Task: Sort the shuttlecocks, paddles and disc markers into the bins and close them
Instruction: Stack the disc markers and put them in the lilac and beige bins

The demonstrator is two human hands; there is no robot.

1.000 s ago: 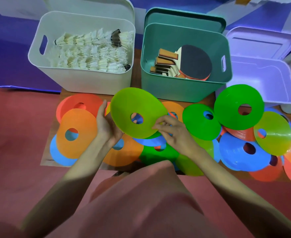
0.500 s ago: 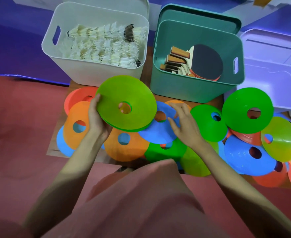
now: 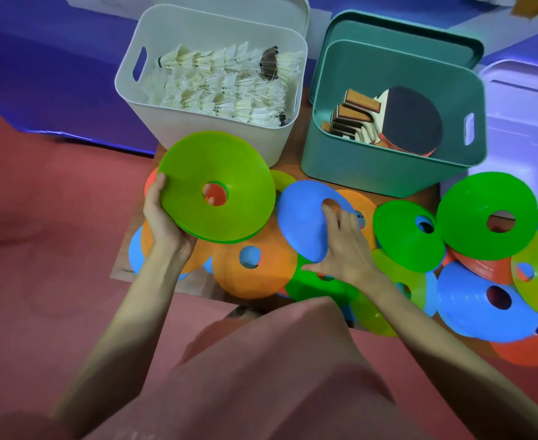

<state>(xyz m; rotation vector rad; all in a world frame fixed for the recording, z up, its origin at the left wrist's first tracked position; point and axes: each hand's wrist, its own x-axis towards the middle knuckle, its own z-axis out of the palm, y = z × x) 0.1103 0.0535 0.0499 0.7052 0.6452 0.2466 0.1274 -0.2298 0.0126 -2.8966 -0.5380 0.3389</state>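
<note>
Three open bins stand in a row across the top of the frame: the left bin (image 3: pixel 172 128) holds shuttlecocks (image 3: pixel 226 84), the middle bin (image 3: pixel 372 169) holds paddles (image 3: pixel 401 119), and the third bin (image 3: pixel 528 128) is cut off at the right edge. Below them, disc markers (image 3: pixel 470 296) lie overlapping across the centre and right.

Open red floor (image 3: pixel 39 249) left of left hand (image 3: pixel 166 223). Ahead, white bin (image 3: pixel 198 128) and teal bin (image 3: pixel 388 166) block; narrow gap between them. Discs (image 3: pixel 483 306) crowd right of right hand (image 3: pixel 344 252).
</note>
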